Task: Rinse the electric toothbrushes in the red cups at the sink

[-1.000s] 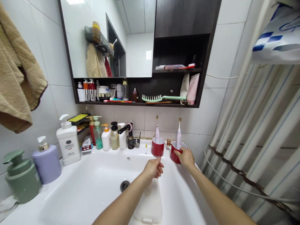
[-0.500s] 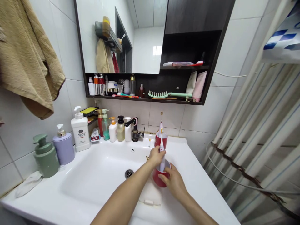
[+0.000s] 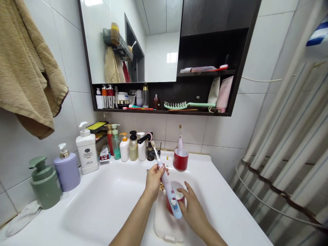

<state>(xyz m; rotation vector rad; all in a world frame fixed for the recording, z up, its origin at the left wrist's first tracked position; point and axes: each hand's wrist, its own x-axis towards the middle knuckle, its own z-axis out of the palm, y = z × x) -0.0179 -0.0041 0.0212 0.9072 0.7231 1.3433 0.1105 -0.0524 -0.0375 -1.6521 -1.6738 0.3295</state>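
Note:
A pale electric toothbrush [image 3: 169, 191] with a cartoon cat on its blue lower end is gripped near its neck by my left hand [image 3: 154, 181]. It tilts, bristles up and to the left. Behind its handle stands a red cup [image 3: 178, 187], partly covered by the brush and my fingers. My right hand [image 3: 193, 208] is beside this cup, thumb and fingers apart, near the brush's lower end; whether it touches either is unclear. Farther back, a second red cup [image 3: 180, 161] holds a pink electric toothbrush [image 3: 180, 145]. A white lidded box [image 3: 162, 223] lies under the nearer cup.
The white sink [image 3: 102, 201] has a black faucet [image 3: 150, 150] at its back. Pump bottles, including a green one [image 3: 46, 184] and a purple one [image 3: 67, 172], line the left side. A mirror cabinet [image 3: 159, 112] overhangs the back; covered pipes [image 3: 279, 143] stand right.
My left hand has lifted the toothbrush out of the nearer cup and tilted it leftward. My right hand has loosened from around that cup, its fingers spreading. The view has shifted slightly.

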